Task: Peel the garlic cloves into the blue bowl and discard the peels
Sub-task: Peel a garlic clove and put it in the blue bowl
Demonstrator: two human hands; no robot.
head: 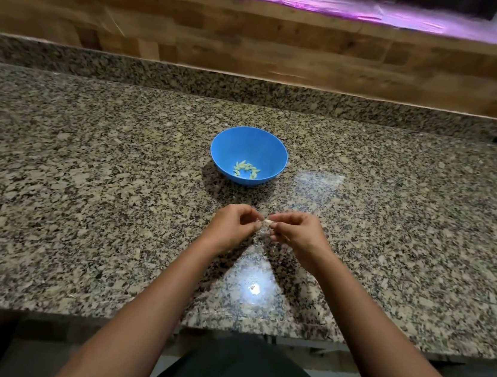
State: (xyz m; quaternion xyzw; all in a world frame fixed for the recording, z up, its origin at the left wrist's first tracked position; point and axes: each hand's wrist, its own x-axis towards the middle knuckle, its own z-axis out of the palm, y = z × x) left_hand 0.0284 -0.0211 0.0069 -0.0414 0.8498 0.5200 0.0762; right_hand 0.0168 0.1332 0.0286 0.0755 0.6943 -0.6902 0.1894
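At six o'clock, nearest the camera, a dark garment (237, 375) fills the bottom of the view, and both bare forearms reach up from it toward the centre. The front edge of the speckled granite counter (79, 230) runs across just beyond, with a bright glare patch near its middle. Above that glare the two hands meet. The left hand (231, 225) has its fingers curled inward, fingertips pinching at a small pale garlic clove (267, 223); the right hand (293, 230) pinches the same clove from the other side, fingers bunched together around it. The clove is held just above the stone, between the two sets of fingertips.

Toward twelve o'clock from the hands, a little apart from them, stands the blue bowl (265, 146) with a small cluster of peeled cloves (246, 169) lying in its bottom. Granite stretches wide toward nine and three o'clock. Farther on a low granite upstand (161, 74) closes the back edge, then a wood-panelled wall (106, 14), and at one o'clock a window ledge (356, 10) lit pink-purple.
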